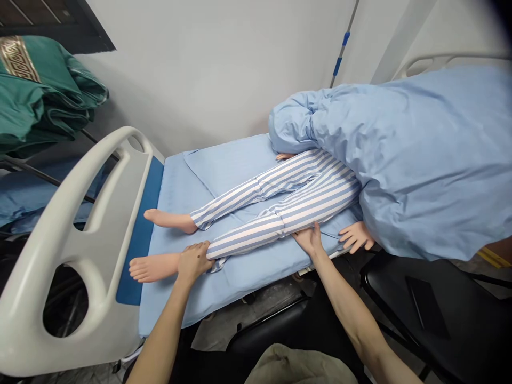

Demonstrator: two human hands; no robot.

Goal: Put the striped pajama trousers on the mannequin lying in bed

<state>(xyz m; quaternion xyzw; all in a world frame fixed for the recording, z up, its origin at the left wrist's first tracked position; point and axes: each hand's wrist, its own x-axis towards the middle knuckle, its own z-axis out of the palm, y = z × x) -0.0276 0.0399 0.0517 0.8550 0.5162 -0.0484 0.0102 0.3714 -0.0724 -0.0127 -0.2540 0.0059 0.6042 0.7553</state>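
Observation:
A care mannequin in blue-and-white striped trousers [256, 229] lies on its back on the bed. My left hand [194, 261] is wrapped over the ankle of its nearer leg, just at the trouser cuff, with the bare foot [154, 268] pointing left. Palm up, my right hand [309, 240] is at the underside of the same leg near the knee; its thumb shows along the side and its fingers are partly hidden beneath. The farther foot [170, 220] rests on the sheet. A light blue quilt [420, 160] covers the upper body, and one mannequin hand [357, 236] sticks out below it.
A pale plastic footboard [116, 208] closes the bed's left end, beside the blue sheet [236, 277]. Black chairs [432, 304] stand at the near side, one with a dark flat object [427, 306]. Folded green cloth [48, 101] is at upper left. A pole [342, 53] leans at the wall.

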